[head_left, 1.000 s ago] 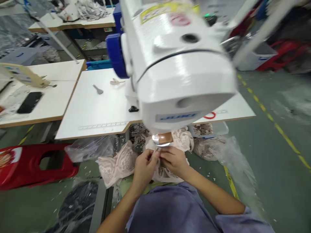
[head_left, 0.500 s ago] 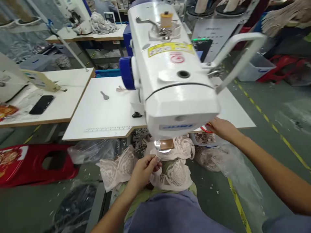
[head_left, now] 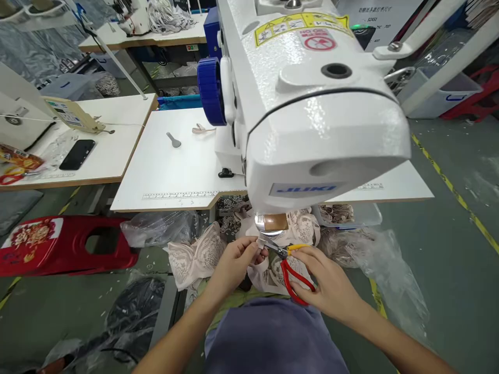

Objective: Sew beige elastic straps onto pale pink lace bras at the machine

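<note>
My left hand (head_left: 238, 262) is closed, pinching a small pale edge of a beige lace bra (head_left: 265, 278) that lies over my lap. In my right hand (head_left: 329, 283) is a pair of scissors (head_left: 287, 275) with one red and one yellow handle. The blades point left and meet the pinched fabric at my left fingertips. Whether they are cutting into it I cannot tell. Another lace cup (head_left: 210, 249) hangs to the left of my hands. Just above them is the head of a white sewing machine (head_left: 323, 140), hiding its needle area.
The white table (head_left: 167, 166) carries a grey spoon-like tool (head_left: 173, 140) and a beige strap piece (head_left: 202, 129). Below its edge is a clear bin (head_left: 364, 214) of beige pieces. A red stool (head_left: 74, 244) and a side table with a phone (head_left: 78, 154) are at left.
My right hand has come from the table's right edge to my left hand, bringing the scissors. My left hand keeps its pinch. The view has shifted, and the sewing machine looks larger.
</note>
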Demonstrator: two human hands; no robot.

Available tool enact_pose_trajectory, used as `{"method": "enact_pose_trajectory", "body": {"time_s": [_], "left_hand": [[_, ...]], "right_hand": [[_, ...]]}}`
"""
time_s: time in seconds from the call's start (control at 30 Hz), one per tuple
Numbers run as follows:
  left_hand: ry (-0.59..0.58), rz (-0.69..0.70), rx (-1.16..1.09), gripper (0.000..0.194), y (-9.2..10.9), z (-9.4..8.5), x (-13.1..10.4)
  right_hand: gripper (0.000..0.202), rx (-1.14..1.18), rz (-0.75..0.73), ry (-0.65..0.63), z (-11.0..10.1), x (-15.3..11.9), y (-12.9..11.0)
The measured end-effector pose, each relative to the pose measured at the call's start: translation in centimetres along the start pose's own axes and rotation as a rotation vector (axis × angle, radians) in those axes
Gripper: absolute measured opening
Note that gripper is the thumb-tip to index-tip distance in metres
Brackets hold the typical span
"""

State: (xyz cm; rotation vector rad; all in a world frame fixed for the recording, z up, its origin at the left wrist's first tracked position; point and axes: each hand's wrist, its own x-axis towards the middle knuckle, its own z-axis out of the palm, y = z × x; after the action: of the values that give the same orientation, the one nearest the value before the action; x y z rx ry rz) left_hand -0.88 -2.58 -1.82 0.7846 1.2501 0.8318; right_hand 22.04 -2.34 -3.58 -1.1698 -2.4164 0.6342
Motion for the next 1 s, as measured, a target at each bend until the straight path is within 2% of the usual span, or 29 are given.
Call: {"method": "enact_pose_trajectory", "body": {"time_s": [0.17, 0.3, 0.43, 0.67, 0.83, 1.0], "left_hand": [[0.004, 0.036, 0.163, 0.022, -0.3, -0.1, 0.0], [0.019, 0.097, 0.215, 0.031, -0.3, -0.8, 0.1], [0.023, 0.109, 0.237, 0.035, -0.1, -1.3, 0.0], [0.014, 0.093, 0.321, 0.032, 0.4, -1.3, 0.0], [0.072, 0.068, 0.309, 0.033, 0.3, -1.4, 0.0], [0.150, 0.135, 0.294, 0.033, 0.3, -1.8, 0.0]], "right_hand": [[0.031, 0.061, -0.060, 0.010, 0.7, 0.4, 1.1], [0.034, 0.153, -0.019, 0.050, 0.3, -0.9, 1.3], [0.044, 0.241, 0.046, 0.058, 0.5, -1.5, 0.5], [0.040, 0.301, 0.081, 0.032, 2.3, 0.5, -0.2], [0.035, 0.319, 0.113, -0.006, 2.0, 1.0, 0.1], [0.030, 0.301, 0.187, -0.012, 1.1, -1.0, 1.3]]}}
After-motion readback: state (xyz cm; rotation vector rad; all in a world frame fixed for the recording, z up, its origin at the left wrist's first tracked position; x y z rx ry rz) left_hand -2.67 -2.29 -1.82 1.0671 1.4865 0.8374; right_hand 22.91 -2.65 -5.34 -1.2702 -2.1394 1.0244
